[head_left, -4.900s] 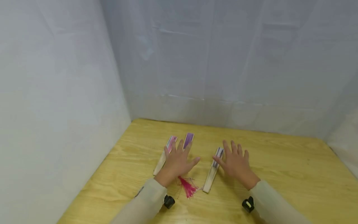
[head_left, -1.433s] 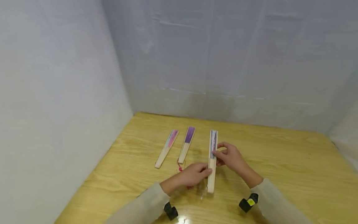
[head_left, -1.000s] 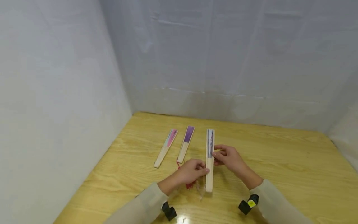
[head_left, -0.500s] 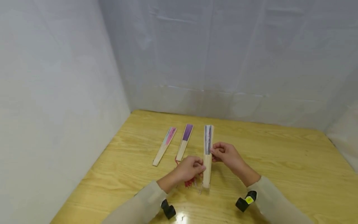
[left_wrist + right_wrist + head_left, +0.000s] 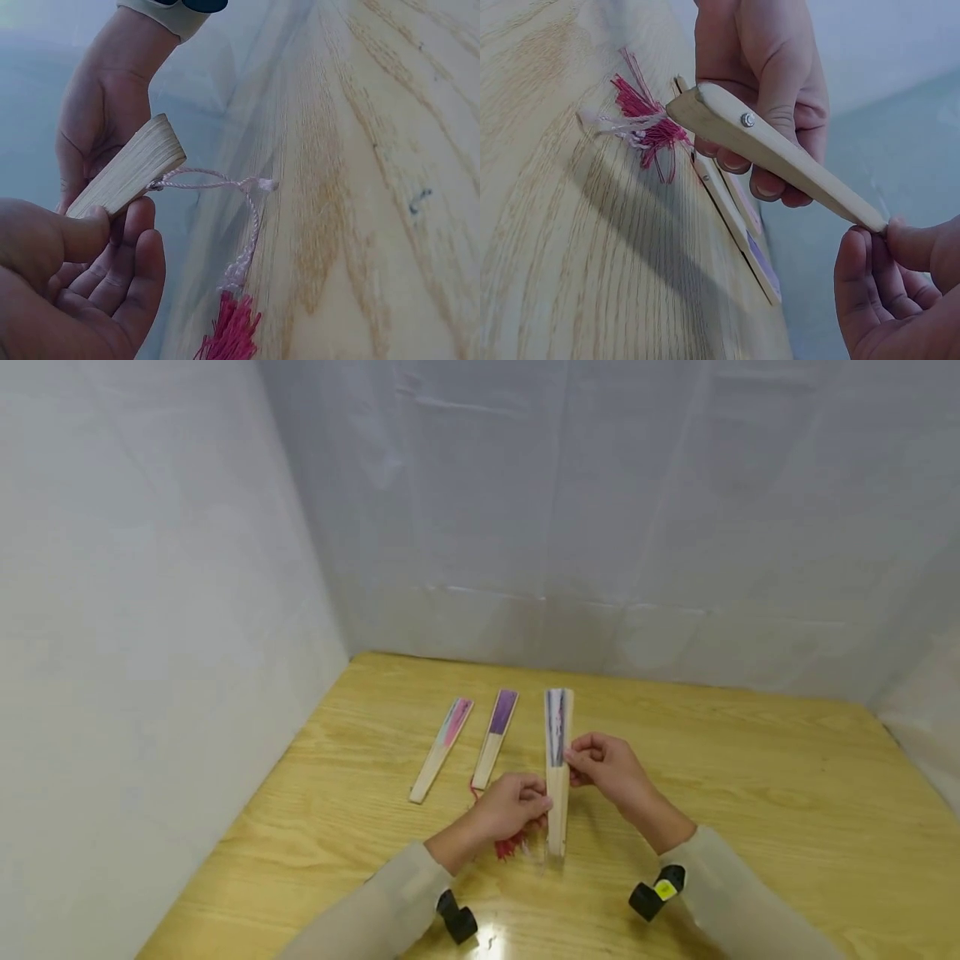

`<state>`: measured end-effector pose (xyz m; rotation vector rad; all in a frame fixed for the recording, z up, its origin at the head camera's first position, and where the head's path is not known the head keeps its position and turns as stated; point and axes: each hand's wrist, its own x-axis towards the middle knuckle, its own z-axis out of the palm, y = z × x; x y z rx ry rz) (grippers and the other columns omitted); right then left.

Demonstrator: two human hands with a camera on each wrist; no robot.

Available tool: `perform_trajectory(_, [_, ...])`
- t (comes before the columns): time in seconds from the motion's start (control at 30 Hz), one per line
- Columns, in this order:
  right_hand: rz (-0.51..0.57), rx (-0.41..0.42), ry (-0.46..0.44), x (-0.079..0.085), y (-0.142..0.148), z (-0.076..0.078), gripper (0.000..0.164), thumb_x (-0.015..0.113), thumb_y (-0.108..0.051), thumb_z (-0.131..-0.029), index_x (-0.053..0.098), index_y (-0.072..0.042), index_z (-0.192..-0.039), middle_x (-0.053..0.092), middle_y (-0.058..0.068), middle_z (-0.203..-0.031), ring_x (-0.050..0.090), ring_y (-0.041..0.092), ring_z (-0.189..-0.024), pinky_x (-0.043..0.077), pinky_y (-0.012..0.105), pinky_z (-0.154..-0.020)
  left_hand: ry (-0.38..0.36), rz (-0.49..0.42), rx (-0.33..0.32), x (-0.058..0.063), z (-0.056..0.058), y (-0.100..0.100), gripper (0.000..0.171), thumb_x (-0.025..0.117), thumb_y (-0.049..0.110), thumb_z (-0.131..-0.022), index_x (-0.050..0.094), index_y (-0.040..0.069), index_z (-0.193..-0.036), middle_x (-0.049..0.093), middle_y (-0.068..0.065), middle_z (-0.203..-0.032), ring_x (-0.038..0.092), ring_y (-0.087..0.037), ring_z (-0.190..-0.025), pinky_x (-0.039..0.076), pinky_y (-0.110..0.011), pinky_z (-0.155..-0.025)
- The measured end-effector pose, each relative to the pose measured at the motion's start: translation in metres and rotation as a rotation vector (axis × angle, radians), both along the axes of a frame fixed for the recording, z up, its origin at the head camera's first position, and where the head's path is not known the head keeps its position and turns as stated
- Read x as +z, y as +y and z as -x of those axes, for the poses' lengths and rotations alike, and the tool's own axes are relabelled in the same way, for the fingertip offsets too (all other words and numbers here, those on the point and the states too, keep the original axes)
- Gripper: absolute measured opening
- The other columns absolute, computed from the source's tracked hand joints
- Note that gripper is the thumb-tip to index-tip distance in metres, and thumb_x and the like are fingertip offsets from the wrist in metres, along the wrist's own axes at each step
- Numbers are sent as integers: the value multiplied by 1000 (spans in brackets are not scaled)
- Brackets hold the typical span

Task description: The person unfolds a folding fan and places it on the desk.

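Observation:
Both hands hold a closed folding fan (image 5: 557, 727) nearly upright over the table, its pale wooden ribs below and a white-and-grey patterned leaf above. My left hand (image 5: 510, 810) pinches the ribs between thumb and fingers near the riveted end. Higher up, the right hand (image 5: 611, 768) pinches the fan's right edge. In the left wrist view, a pale pink cord (image 5: 196, 178) loops from the rivet down towards the table, and a magenta tassel (image 5: 232, 330) shows below it. The right wrist view shows the metal rivet (image 5: 748, 119) on the fan's narrow end.
Two more closed fans lie left of the hands on the wooden table (image 5: 750, 793): a pink-and-blue one (image 5: 441, 752) and a purple one (image 5: 496, 739) with a red cord. White sheeting (image 5: 480, 510) hangs behind and at the sides.
Earlier both hands were spread flat over the fans; since then they have picked up the right-hand fan. During the last second it has turned slightly, showing more of its side.

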<state>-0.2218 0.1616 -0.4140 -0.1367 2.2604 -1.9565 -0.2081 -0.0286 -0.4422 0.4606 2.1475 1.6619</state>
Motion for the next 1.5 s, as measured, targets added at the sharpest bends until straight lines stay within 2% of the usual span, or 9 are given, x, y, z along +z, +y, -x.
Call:
perform_trajectory(0.2, [10, -36, -10, 0, -2, 0, 18, 58, -8, -98, 55, 9, -103, 64, 3, -78, 61, 12, -68, 56, 25, -66, -20, -44, 27, 0, 0, 1, 15, 56, 0, -97, 60, -10, -106, 69, -14, -86, 62, -13, -67, 58, -37, -67])
perform_trajectory(0.4, [10, -63, -12, -1, -4, 1, 19, 58, -8, -98, 55, 10, -105, 63, 3, -78, 60, 11, -68, 56, 25, -65, -1, -57, 17, 0, 0, 0, 14, 55, -1, -97, 61, -11, -105, 69, -18, -87, 63, -15, -69, 58, -39, -67])
perform_trajectory(0.7, [30, -117, -3, -3, -2, 3, 18, 58, -4, -97, 56, 11, -104, 63, 2, -75, 61, 11, -67, 56, 24, -64, -19, -95, 31, -2, 2, 0, 12, 53, -1, -98, 58, -10, -103, 67, -10, -83, 62, -13, -69, 58, -42, -70])
perform_trajectory(0.83, [44, -137, -5, -3, 0, 3, 20, 58, -6, -97, 55, 12, -108, 63, 2, -77, 61, 10, -68, 56, 24, -65, 3, -94, 34, -3, 3, 0, 14, 54, 1, -98, 59, -10, -102, 67, -11, -82, 62, -13, -69, 58, -41, -69])
perform_trajectory(0.97, [52, -176, -13, -1, 1, 3, 22, 58, -6, -97, 55, 12, -109, 64, 1, -78, 62, 10, -68, 56, 24, -65, 0, -107, 64, 0, 1, 0, 15, 55, 4, -98, 58, -10, -102, 66, -13, -84, 65, -17, -73, 58, -42, -71])
perform_trajectory(1.17, [78, -210, -26, -2, 5, 5, 21, 58, -6, -97, 54, 11, -109, 64, 0, -77, 62, 10, -67, 57, 24, -65, -6, -124, 116, 2, 1, 0, 16, 56, 7, -98, 58, -9, -99, 67, -16, -85, 68, -31, -78, 58, -46, -73])
perform_trajectory(1.37, [134, -219, -47, -2, 6, 6, 19, 59, -6, -96, 52, 9, -107, 65, -2, -74, 63, 9, -65, 57, 24, -64, 2, -141, 155, 0, 4, 0, 16, 58, 7, -97, 58, -9, -96, 68, -14, -82, 67, -25, -73, 58, -45, -70])
perform_trajectory(1.5, [176, -232, -64, -2, 6, 6, 18, 59, -4, -96, 51, 8, -106, 66, -3, -72, 63, 9, -63, 57, 24, -63, -1, -153, 198, -1, 5, -1, 18, 60, 9, -95, 60, -10, -98, 70, -19, -85, 68, -32, -74, 58, -45, -70])
